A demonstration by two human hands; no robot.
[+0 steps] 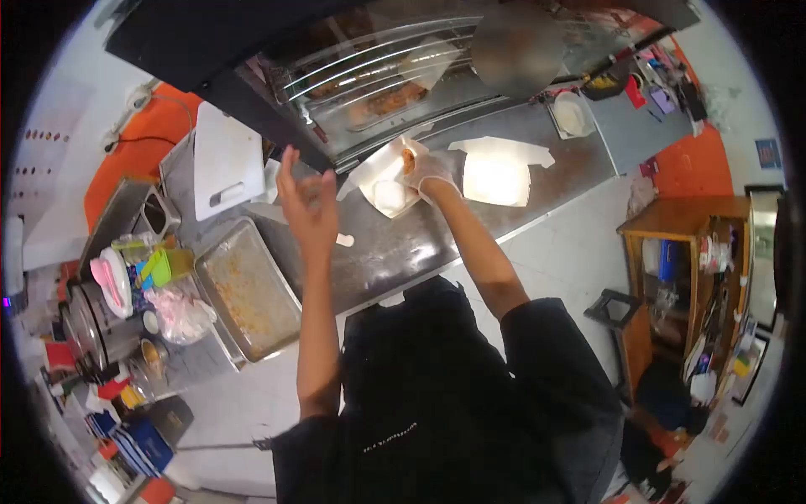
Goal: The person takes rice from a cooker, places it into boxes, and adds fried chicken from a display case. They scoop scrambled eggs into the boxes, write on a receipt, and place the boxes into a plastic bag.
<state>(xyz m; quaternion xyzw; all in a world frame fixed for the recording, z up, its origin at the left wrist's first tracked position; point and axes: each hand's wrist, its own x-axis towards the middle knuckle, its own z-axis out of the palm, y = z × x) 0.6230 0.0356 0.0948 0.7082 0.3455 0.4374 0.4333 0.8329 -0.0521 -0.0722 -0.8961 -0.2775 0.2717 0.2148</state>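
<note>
My right hand (430, 178), in a clear plastic glove, reaches over an open white takeaway box (369, 175) on the metal counter. Its fingers are closed round a small orange-brown piece of food (409, 160). In the same box, below the food, sits a round whitish item (389, 197). Just right of my right hand is a second open white box (496, 181), brightly lit. My left hand (311, 206) is bare and raised above the counter, left of the first box, with its fingers apart and nothing in them.
A glass display case (378, 84) with food stands behind the boxes. At the left are a white cutting board (225, 160) and a stained metal tray (250, 290). A white container (573, 115) sits at the counter's right end. A wooden shelf (663, 220) stands further right.
</note>
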